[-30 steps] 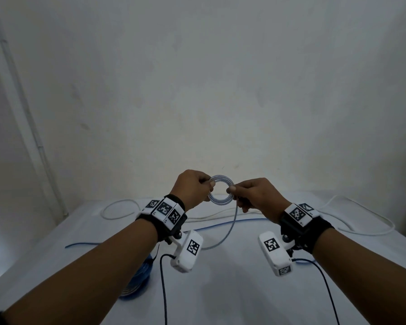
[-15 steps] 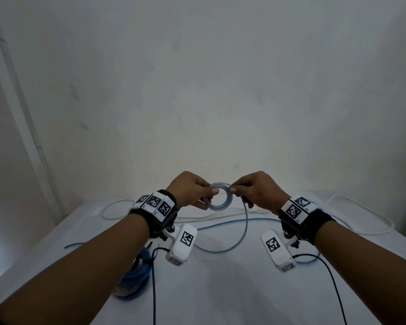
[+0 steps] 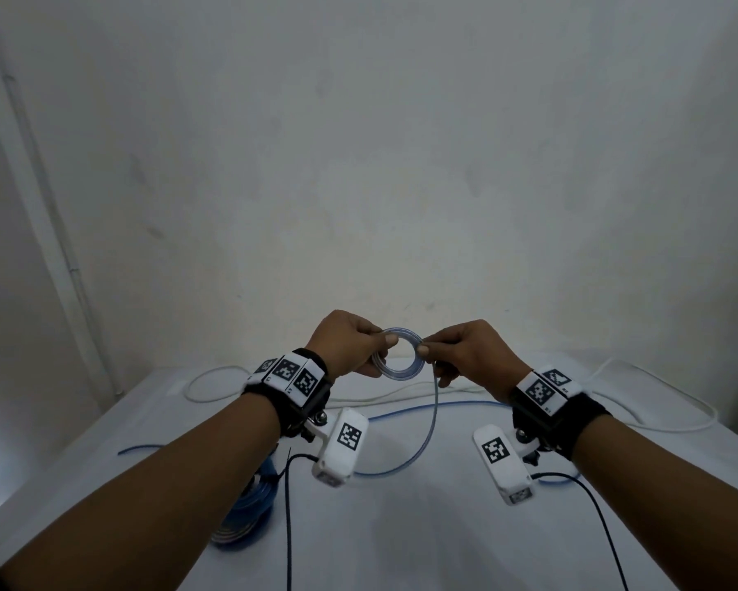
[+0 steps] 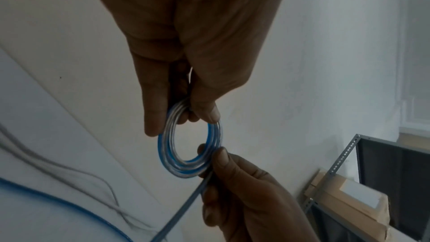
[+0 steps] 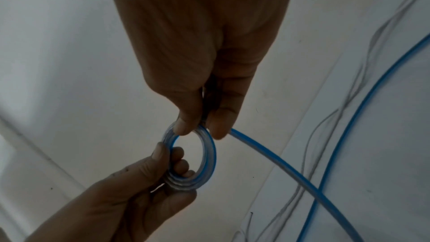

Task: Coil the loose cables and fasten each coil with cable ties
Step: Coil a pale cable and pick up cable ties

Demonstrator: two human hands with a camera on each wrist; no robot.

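Observation:
A small coil [image 3: 401, 371] of clear-and-blue cable hangs in the air above the white table [image 3: 401, 526]. My left hand [image 3: 350, 343] pinches the coil's left side; in the left wrist view the thumb and fingers clamp the coil [image 4: 167, 154] at its top. My right hand [image 3: 461, 351] pinches the coil's right side, where the loose cable [image 3: 431, 424] drops away to the table. The right wrist view shows the coil [image 5: 209, 152] between thumb and forefinger, with the loose cable [image 5: 279, 165] running off to the lower right.
A finished blue coil [image 3: 248, 509] lies on the table under my left forearm. White cables [image 3: 657, 424] lie along the table's back and right. The wall [image 3: 358, 164] stands close behind. A metal shelf with cardboard [image 4: 349, 190] is off to one side.
Both hands have kept their hold on the small coil while turning it. The hanging cable's loop below the coil has swung and changed shape.

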